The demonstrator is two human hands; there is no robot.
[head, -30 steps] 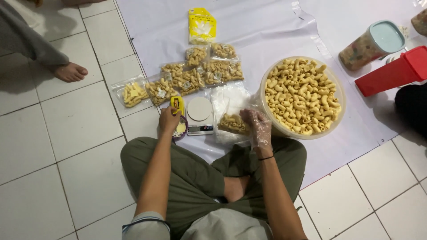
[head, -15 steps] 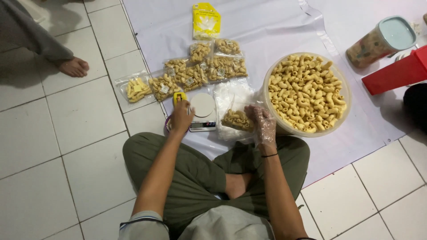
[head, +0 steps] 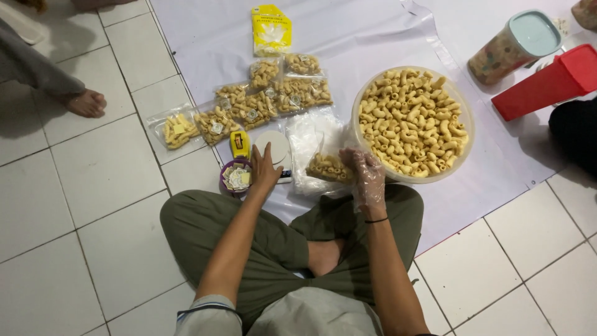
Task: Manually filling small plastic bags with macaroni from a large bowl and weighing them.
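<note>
1. The left hand (head: 264,169) lay flat with its fingers held loosely together, resting on the near edge of the small round-topped scale (head: 273,147); it gripped nothing.
2. The right hand (head: 367,177), inside a thin clear glove, curled its fingers around the side of a clear plastic bag (head: 328,167) that held only a shallow layer of curled snacks. That bag sat on the white sheet (head: 385,37) just beside the scale, between the two hands.
3. Beside the left hand stood a small purple cup (head: 236,177) of paper labels, with a yellow tape measure (head: 239,144) just behind it.
4. Farther out, a large round bowl (head: 463,124) was heaped with the same yellow snacks and touched the bag's far side.
5. Beyond the scale, a cluster of filled bags (head: 273,99) lay in rough rows, each with a label showing inside, and a yellow packet (head: 271,29) lay past them.
6. Judging by this layout, several bags looked finished, one was only partly filled, and the nearly full bowl suggested that most of the packing remained.
7. At the edges were a red container (head: 547,84), a lidded patterned tub (head: 515,45) and another person's bare foot (head: 87,102) on the tiled floor (head: 93,186).
</note>
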